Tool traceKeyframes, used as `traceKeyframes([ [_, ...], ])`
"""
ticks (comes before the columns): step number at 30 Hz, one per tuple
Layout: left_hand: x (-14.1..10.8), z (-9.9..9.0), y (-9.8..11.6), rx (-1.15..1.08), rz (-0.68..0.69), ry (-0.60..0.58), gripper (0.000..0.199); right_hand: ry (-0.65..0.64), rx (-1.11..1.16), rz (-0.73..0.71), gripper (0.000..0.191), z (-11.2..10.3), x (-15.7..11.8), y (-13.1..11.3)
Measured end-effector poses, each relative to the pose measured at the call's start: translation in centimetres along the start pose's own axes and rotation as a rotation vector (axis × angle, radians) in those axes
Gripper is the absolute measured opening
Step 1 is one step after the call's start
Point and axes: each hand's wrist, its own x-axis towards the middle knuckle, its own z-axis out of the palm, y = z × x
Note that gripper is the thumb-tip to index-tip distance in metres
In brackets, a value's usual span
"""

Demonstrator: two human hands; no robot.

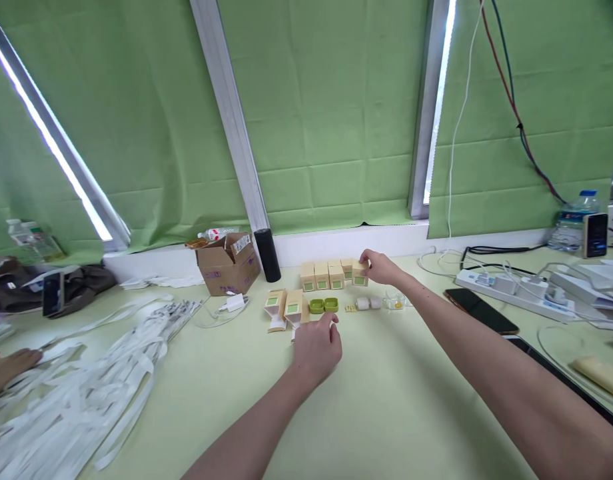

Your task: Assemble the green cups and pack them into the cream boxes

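Note:
My right hand (380,268) pinches a small cream box (359,275) with a green label, at the right end of a group of like boxes (321,277). Nearer to me, my left hand (317,345) is curled over the table with its knuckles up; whatever lies under its fingers is hidden. Just beyond it are two small green square cases (323,305) and two opened cream boxes (285,305) with their flaps hanging forward. To the right of the cases lie tiny yellow pieces (350,308), two whitish round-edged pieces (368,303) and a clear item (395,301) with a yellow part.
A cardboard box (228,268) and a black cylinder (267,256) stand at the back. White straps (86,393) cover the left side, with another person's hand (11,370) on them. On the right lie a phone (481,311), a power strip (516,293) and loose cables.

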Motion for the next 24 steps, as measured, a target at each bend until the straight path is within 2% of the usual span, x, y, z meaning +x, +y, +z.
traceKeyframes([
  [4,0.0,0.1,0.0,0.013,0.003,-0.011,0.026,-0.041,-0.034,0.028,0.03,2.9,0.0,1.0],
  [8,0.0,0.2,0.0,0.014,0.01,-0.005,0.027,0.004,-0.067,0.028,0.034,4.6,-1.6,1.4],
  [11,0.1,0.1,0.2,0.018,0.002,-0.008,0.027,0.027,-0.116,0.042,0.027,4.7,-3.1,1.6],
  [14,0.1,0.1,0.5,0.028,-0.002,-0.028,0.027,-0.017,-0.176,0.025,0.019,4.4,-4.0,1.6],
  [18,0.1,0.1,0.6,0.035,0.011,-0.037,0.026,-0.063,-0.236,-0.003,0.029,4.4,-3.8,1.0],
  [24,0.1,0.2,0.4,0.04,0.007,-0.041,0.027,-0.089,-0.271,0.029,0.042,5.1,-2.5,0.3],
])
